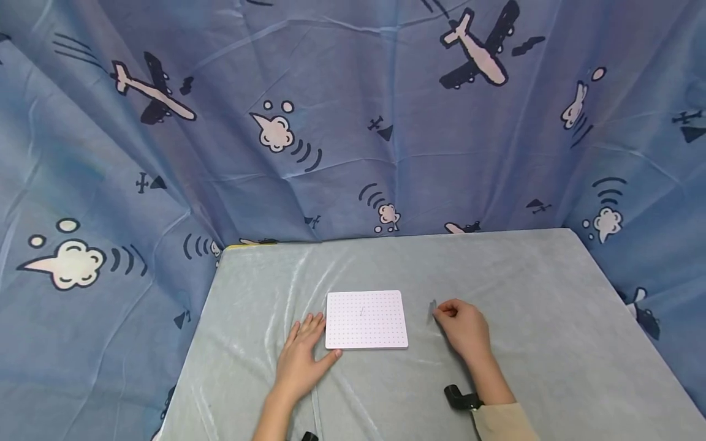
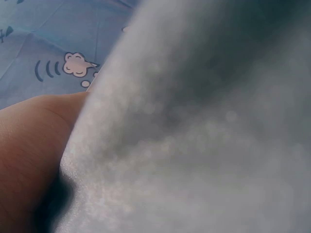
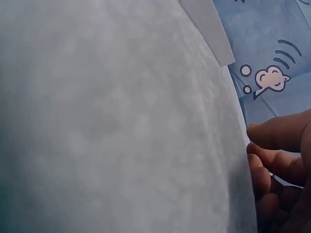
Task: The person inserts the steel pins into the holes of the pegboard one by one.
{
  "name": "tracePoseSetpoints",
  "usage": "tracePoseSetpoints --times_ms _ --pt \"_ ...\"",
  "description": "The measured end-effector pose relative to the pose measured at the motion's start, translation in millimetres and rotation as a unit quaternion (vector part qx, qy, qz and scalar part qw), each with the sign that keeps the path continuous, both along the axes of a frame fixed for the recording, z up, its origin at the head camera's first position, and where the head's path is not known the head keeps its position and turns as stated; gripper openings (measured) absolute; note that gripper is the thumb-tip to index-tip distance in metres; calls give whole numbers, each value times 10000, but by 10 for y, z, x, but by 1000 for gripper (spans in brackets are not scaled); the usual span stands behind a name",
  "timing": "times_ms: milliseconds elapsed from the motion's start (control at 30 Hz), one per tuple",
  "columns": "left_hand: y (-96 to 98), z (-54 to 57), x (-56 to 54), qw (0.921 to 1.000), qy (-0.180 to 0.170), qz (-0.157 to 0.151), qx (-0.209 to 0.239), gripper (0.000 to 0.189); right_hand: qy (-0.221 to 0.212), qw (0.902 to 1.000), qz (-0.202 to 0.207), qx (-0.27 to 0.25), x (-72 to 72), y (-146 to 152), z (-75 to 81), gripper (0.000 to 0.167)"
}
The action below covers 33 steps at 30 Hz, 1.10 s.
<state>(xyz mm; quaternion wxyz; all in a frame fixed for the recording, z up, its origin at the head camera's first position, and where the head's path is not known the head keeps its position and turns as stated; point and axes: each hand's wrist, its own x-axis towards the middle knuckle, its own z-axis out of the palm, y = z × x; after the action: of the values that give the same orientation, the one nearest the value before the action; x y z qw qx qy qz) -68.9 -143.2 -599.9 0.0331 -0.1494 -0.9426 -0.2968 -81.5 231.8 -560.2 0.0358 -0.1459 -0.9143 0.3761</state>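
Head view: a white, flat, rectangular board with rounded corners and a grid of small dots (image 1: 366,331) is seen lying on a table covered in pale grey, velvety cloth (image 1: 551,343). A short, thin dark mark (image 1: 361,311) is noted on the upper part of its face. The left hand (image 1: 300,361) is laid at the board's left side, its fingers extended and its thumb set apart; the near left corner is met by the thumb tip, and the fingertips are placed at the left edge. A small, thin, grey piece (image 1: 432,311) is pinched between thumb and fingers of the right hand (image 1: 466,327), to the right of the board and apart from it. A beige sleeve (image 1: 504,422) and a small black wrist device (image 1: 462,398) are worn on the right arm. The table is backed by a blue curtain printed with aeroplanes and clouds (image 1: 331,153).

Left wrist view: mostly filled by blurred grey cloth; only part of the hand is shown at the left, so its finger posture cannot be told here.

Right wrist view: curled fingers are seen at the right border; the pinched piece cannot be made out.
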Motion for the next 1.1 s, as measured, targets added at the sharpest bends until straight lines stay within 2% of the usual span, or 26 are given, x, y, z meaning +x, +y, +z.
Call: tracePoseSetpoints --times_ms 367,700,867,1100 --pt "-3 -15 13 10000 37 35 35 86 -183 9993 167 295 -40 -36 59 19" --pt "7 2 13 10000 -5 32 -26 86 -180 9961 388 767 -57 -30 86 16" --pt "5 -2 14 10000 21 25 -8 86 -192 9950 541 820 -79 -28 97 12" --pt "4 -13 10 10000 63 12 2 86 -447 9934 687 799 -97 -34 128 23"
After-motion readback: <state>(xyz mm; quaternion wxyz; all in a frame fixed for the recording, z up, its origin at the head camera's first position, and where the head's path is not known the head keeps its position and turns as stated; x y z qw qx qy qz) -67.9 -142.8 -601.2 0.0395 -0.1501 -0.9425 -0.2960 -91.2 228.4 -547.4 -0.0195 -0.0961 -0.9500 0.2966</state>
